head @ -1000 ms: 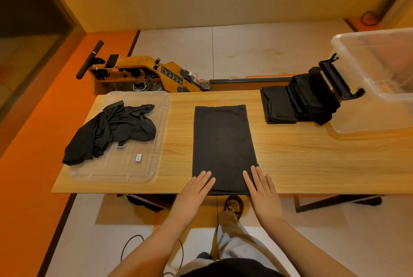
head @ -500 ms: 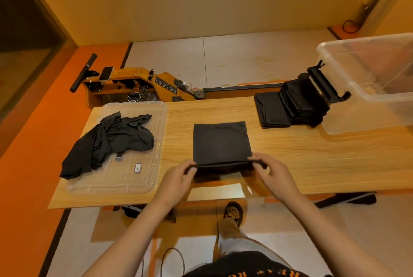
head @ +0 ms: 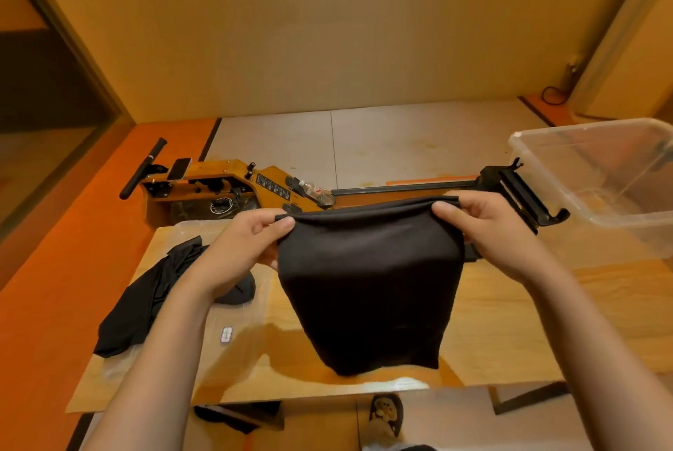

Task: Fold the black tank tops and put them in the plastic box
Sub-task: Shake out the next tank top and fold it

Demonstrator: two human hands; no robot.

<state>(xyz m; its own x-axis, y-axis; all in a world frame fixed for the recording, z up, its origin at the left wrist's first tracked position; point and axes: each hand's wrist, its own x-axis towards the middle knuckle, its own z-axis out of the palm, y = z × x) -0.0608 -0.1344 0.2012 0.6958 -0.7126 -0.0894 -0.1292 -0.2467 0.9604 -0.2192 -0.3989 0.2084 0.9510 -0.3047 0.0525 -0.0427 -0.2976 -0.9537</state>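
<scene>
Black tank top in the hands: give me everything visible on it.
The black tank top is plain, matte, soft-looking fabric, folded into a rough rectangle. It hangs over the wooden table, top fold sagging slightly mid-span. The left hand pinches its upper left corner, the right hand the upper right. Whether its bottom edge touches the table cannot be told.

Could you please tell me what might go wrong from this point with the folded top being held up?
1. The left hand and right hand only pinch the top edge of the folded tank top, which hangs freely above the table; the fold may slip open.
2. The plastic box sits far to the right; the hanging lower edge could catch its rim on the way in.
</scene>
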